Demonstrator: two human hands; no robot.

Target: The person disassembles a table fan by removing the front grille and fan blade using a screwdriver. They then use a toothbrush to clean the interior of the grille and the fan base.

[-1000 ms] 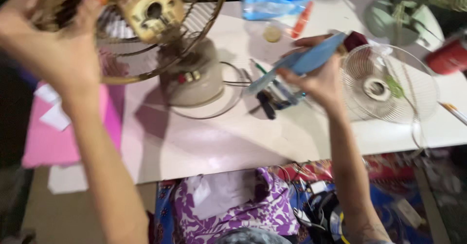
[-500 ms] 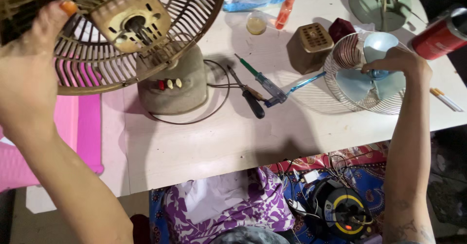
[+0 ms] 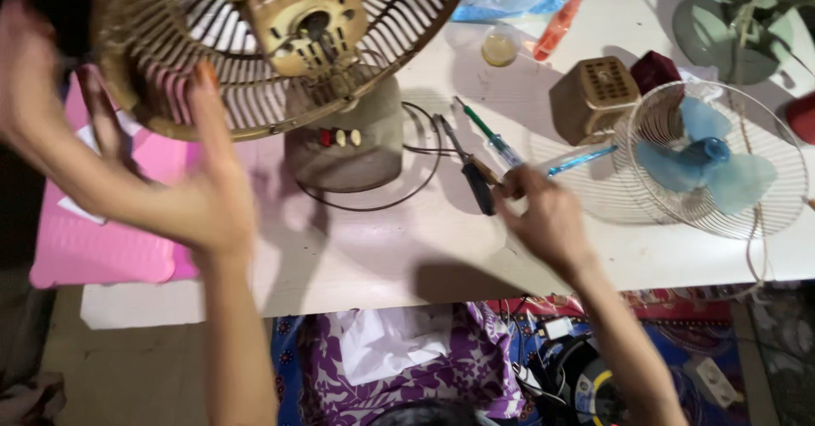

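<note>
- Risk: fan (image 3: 340, 137) tipping if pushed at grille (image 3: 255, 53), with left hand (image 3: 178, 197) splayed open against its rim, gripping nothing.
- Tools: right hand (image 3: 548, 218) over screwdrivers (image 3: 475, 163); fingers curled, grasp unclear (blurred); likely to roll or scatter if knocked.
- Cord (image 3: 416, 171): looped beside the base, liable to snag.
- Surface: white table (image 3: 382, 256), crowded; blue blade (image 3: 709, 163) lying in loose guard (image 3: 764, 214) near the edge.
- Room: dim, with cables and patterned cloth below.
</note>
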